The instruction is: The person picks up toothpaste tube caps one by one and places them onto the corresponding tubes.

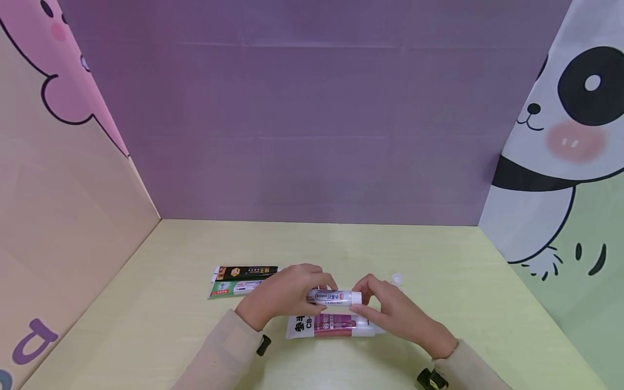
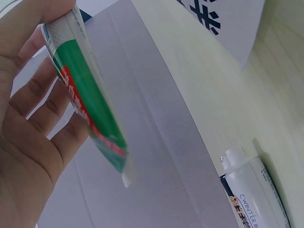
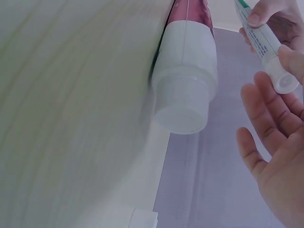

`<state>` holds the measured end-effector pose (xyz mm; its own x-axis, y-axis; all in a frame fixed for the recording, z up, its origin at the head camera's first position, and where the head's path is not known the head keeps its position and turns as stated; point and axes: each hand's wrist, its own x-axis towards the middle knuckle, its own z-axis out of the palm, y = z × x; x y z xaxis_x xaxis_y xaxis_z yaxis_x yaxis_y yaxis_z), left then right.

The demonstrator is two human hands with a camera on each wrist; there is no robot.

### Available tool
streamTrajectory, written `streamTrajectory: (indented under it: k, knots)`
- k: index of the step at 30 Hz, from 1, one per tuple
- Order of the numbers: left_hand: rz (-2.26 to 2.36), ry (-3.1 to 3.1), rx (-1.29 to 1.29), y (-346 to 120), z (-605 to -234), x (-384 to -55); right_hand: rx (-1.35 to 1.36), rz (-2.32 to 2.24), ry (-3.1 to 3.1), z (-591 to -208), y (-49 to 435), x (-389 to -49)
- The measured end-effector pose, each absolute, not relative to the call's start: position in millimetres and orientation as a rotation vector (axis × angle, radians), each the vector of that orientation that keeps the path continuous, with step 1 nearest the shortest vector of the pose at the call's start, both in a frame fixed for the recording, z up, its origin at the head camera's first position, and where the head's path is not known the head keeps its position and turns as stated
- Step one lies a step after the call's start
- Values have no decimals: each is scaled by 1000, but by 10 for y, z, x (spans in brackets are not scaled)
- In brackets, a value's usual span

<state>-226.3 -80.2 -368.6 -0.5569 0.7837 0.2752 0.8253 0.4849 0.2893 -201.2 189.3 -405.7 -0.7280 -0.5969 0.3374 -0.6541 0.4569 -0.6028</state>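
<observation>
Gripping the small tube [image 1: 331,297] above the table [image 1: 146,325], the left hand [image 1: 287,292] likely steadies it while the right hand [image 1: 395,310] pinches its white cap [image 1: 356,298] (perhaps for balance), just far of the pink tube [image 1: 336,325].

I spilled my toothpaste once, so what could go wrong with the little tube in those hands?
The left hand is gripping the little tube by its body, so squeezing too hard might push out what's inside if the cap comes off.

The right hand has only its fingertips at the cap, so they could slip.

If the tube dropped, it might knock the pink tube lying close by on the table.
</observation>
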Motion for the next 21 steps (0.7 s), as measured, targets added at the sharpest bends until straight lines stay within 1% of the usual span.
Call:
streamTrajectory:
  k: [14,21]
  knots:
    - [-694,-2560,-1427,-802,-3710,-2274,1160,1121,-2503,-4081,1912,-2027]
    - [-736,-2557,-1404,-877,-3739,-2281,1171,1118,-2427,-4080,1924,-2044]
